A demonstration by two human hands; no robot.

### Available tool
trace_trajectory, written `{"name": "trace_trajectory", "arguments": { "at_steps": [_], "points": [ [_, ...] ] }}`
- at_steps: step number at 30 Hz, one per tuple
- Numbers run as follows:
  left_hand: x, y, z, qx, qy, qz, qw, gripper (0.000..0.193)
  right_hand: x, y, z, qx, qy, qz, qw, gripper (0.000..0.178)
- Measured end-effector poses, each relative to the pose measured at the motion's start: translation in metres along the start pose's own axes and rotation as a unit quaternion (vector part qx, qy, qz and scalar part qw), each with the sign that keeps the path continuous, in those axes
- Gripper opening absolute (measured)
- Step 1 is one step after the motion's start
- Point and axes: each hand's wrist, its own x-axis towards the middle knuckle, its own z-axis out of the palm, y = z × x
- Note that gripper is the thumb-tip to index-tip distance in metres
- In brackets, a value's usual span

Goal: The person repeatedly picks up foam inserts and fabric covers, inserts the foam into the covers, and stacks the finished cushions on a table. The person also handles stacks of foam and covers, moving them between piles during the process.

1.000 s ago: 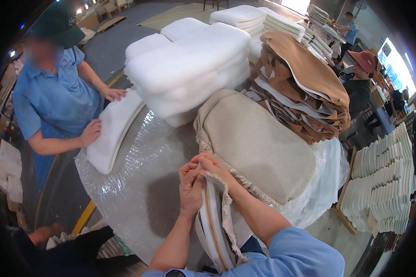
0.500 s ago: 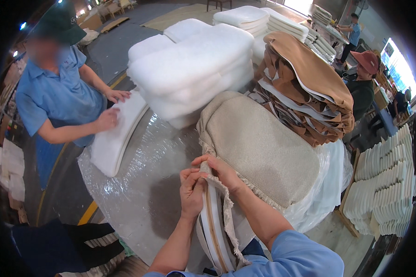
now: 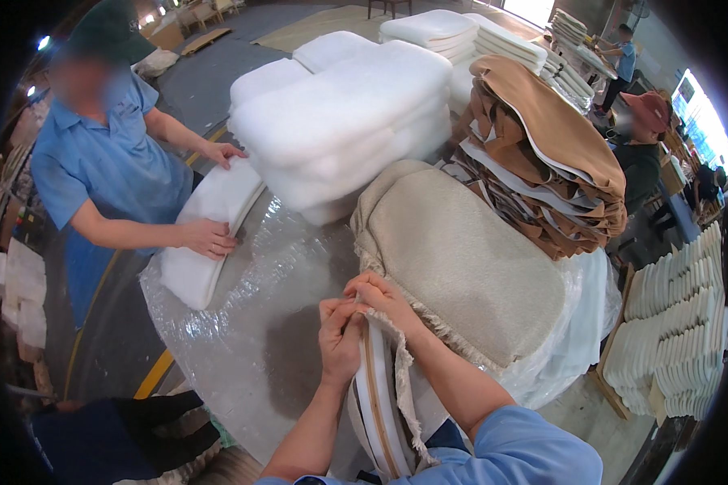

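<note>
A cushion point(image 3: 378, 388), white along its side with a tan strip down the middle, stands on edge against my body. Its beige woven fabric cover point(image 3: 404, 384) hangs folded back on the right with a frayed edge. My left hand point(image 3: 341, 333) pinches the cover at the cushion's far end. My right hand point(image 3: 384, 303) is closed on the same fabric, its fingers meeting the left ones. What lies between the fingertips is partly hidden. Just beyond lie beige woven covers point(image 3: 473, 267) with fringed edges, close to my right hand and wrist.
White padding point(image 3: 340, 105) is piled at the table's back, beside a stack of brown covers point(image 3: 554, 145). Clear plastic film point(image 3: 194, 299) covers the table point(image 3: 291, 331). At left, a co-worker point(image 3: 109, 178) handles a white pad point(image 3: 218, 202). Stacked pale pieces point(image 3: 667, 323) stand right.
My hands stay closed on the cover at nearly the same spot. The co-worker's hands have shifted along the white pad, one nearer its front edge. The view has moved slightly.
</note>
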Motion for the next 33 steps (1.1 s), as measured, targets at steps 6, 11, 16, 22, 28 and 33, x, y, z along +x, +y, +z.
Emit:
{"name": "trace_trajectory", "arguments": {
  "at_steps": [6,11,16,22,28,33],
  "points": [
    [0.001,-0.005,0.002,0.015,0.001,0.023,1.000,0.015,-0.002,-0.004,0.002,-0.109,0.028,-0.079,0.991,0.034],
    [-0.025,-0.011,-0.013,-0.272,0.055,-0.137,0.951,0.032,0.000,0.002,0.000,-0.105,0.065,-0.065,0.990,0.051],
    [-0.194,-0.009,-0.063,-0.156,0.131,-0.409,0.890,0.041,0.006,-0.010,0.005,0.022,0.045,0.022,0.999,0.037],
    [-0.313,0.004,-0.064,-0.365,-0.112,-0.654,0.653,0.068,0.014,-0.001,-0.007,0.067,0.071,0.010,0.995,0.054],
    [-0.289,0.004,-0.081,-0.314,0.074,-0.516,0.794,0.070,-0.037,-0.066,-0.010,0.244,0.047,-0.086,0.965,0.018],
    [-0.207,0.033,-0.163,-0.250,0.215,-0.237,0.914,0.047,-0.151,-0.142,-0.023,0.113,-0.031,-0.072,0.990,0.037]
  ]
}}
